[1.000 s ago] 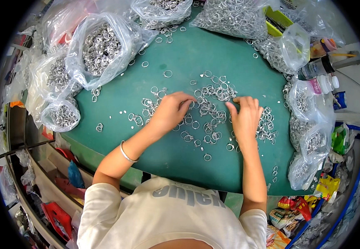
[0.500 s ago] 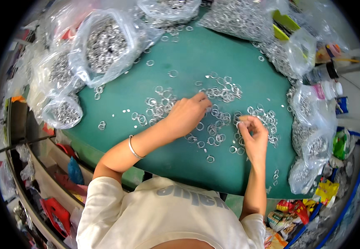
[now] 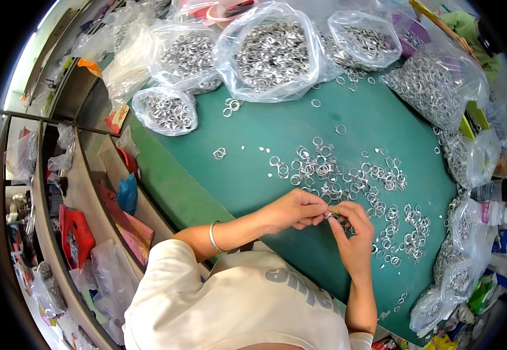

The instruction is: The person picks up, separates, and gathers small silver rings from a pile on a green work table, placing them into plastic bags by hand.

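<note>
My left hand (image 3: 295, 210) and my right hand (image 3: 355, 234) meet fingertip to fingertip above the near side of the green table. Between thumb and fingers of the right one is a small silvery metal ring (image 3: 331, 216), mostly covered. The left fingers are closed in a pinch against that same ring. Just beyond the hands lies a loose pile of metal rings (image 3: 322, 166). More scattered rings (image 3: 415, 233) lie to the right of my right hand. A bangle (image 3: 212, 236) circles my left wrist.
Open plastic bags full of rings (image 3: 274, 55) line the far edge, and more bags (image 3: 457, 274) line the right edge. A small bag (image 3: 164, 111) stands at the far left. Shelves with a red basket (image 3: 77, 236) flank the left. Another person's green sleeve (image 3: 466, 29) shows at far right.
The view has swung to the left. My left hand has left the ring pile and come back toward me, and both hands, apart before, now touch at the fingertips around a ring.
</note>
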The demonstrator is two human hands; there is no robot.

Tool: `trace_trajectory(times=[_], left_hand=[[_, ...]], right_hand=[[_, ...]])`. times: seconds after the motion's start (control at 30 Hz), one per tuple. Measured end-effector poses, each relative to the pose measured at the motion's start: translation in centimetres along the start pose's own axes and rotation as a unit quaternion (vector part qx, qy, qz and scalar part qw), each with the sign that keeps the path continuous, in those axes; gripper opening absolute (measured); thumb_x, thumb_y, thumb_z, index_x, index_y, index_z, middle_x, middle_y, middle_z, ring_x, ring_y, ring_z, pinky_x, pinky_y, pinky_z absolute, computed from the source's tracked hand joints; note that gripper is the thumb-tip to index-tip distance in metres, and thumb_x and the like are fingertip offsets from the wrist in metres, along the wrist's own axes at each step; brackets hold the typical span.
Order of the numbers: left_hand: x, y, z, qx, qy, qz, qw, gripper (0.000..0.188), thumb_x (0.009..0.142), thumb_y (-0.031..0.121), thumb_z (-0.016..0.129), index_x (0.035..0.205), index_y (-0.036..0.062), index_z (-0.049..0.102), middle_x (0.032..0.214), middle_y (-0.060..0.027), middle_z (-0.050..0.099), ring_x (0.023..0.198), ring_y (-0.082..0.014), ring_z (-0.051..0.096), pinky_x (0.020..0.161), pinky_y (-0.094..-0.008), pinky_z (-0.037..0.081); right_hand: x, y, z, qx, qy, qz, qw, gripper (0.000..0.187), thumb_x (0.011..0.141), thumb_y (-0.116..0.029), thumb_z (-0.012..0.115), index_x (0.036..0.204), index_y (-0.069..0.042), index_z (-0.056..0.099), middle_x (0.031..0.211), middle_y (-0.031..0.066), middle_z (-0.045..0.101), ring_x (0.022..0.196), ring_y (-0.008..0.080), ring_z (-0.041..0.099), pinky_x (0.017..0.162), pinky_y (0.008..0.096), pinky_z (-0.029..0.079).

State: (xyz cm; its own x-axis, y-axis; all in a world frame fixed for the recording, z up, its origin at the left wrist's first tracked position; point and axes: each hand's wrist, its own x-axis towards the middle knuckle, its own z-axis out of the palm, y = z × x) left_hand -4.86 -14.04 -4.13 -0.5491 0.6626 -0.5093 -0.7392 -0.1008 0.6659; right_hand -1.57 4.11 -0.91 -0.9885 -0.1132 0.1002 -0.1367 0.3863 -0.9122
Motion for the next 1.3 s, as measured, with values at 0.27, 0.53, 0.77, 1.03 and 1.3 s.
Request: trace_trajectory(times=[0.27, 0.53, 0.77, 1.03, 1.3], left_hand=[[-3.1, -0.4, -2.7, 0.036, 0.183, 0.101, 0.977, 0.019, 0.095, 0.022, 0.057, 0.096, 0.0044, 0.063, 0.074, 0.0035, 0.054, 0.058, -0.0017, 0.039, 0.047, -0.0178, 0.029], [-8.3, 2.8, -12.4, 0.482, 0.529, 0.268, 0.645, 0.010, 0.081, 0.007, 0.066, 0.087, -0.0006, 0.064, 0.072, -0.0128, 0.061, 0.060, -0.0229, 0.056, 0.056, -0.0322, 0.044], [-6.9, 4.3, -16.6, 0.579, 0.521, 0.275, 0.564, 0.009, 0.082, 0.006, 0.065, 0.088, -0.0005, 0.064, 0.076, -0.0147, 0.062, 0.064, -0.0289, 0.058, 0.060, -0.0353, 0.047], [-7.0, 1.7, -13.1, 0.483, 0.605, 0.236, 0.587, 0.013, 0.087, 0.010, 0.062, 0.093, -0.0011, 0.065, 0.070, -0.0140, 0.059, 0.057, -0.0202, 0.051, 0.059, -0.0306, 0.044], [-8.6, 3.6, -16.2, 0.024, 0.350, 0.235, 0.907, 0.029, 0.095, 0.023, 0.054, 0.105, -0.0042, 0.058, 0.070, -0.0020, 0.052, 0.054, -0.0111, 0.041, 0.048, -0.0232, 0.037]], right_hand=[[1.6, 1.6, 2.3, 0.030, 0.039, 0.022, 0.999, 0.013, 0.082, 0.004, 0.061, 0.095, 0.001, 0.064, 0.083, 0.0073, 0.060, 0.066, 0.0126, 0.055, 0.058, 0.0257, 0.044], [-2.6, 3.3, -0.6, -0.184, 0.041, 0.011, 0.982, 0.015, 0.077, 0.005, 0.062, 0.092, 0.002, 0.063, 0.090, 0.0151, 0.060, 0.087, 0.0316, 0.055, 0.078, 0.0381, 0.044], [-3.3, 2.9, -1.2, -0.236, 0.047, -0.021, 0.970, 0.015, 0.077, 0.005, 0.062, 0.092, 0.001, 0.062, 0.091, 0.0150, 0.060, 0.088, 0.0315, 0.055, 0.080, 0.0392, 0.044], [-2.6, 3.5, -2.4, -0.303, 0.069, -0.015, 0.950, 0.032, 0.079, -0.002, 0.065, 0.110, 0.001, 0.057, 0.111, 0.0164, 0.056, 0.105, 0.0346, 0.051, 0.093, 0.0427, 0.038], [-1.5, 1.6, -1.1, -0.269, -0.029, -0.004, 0.963, 0.033, 0.077, -0.004, 0.067, 0.110, -0.001, 0.059, 0.115, 0.0131, 0.053, 0.112, 0.0317, 0.048, 0.097, 0.0402, 0.035]])
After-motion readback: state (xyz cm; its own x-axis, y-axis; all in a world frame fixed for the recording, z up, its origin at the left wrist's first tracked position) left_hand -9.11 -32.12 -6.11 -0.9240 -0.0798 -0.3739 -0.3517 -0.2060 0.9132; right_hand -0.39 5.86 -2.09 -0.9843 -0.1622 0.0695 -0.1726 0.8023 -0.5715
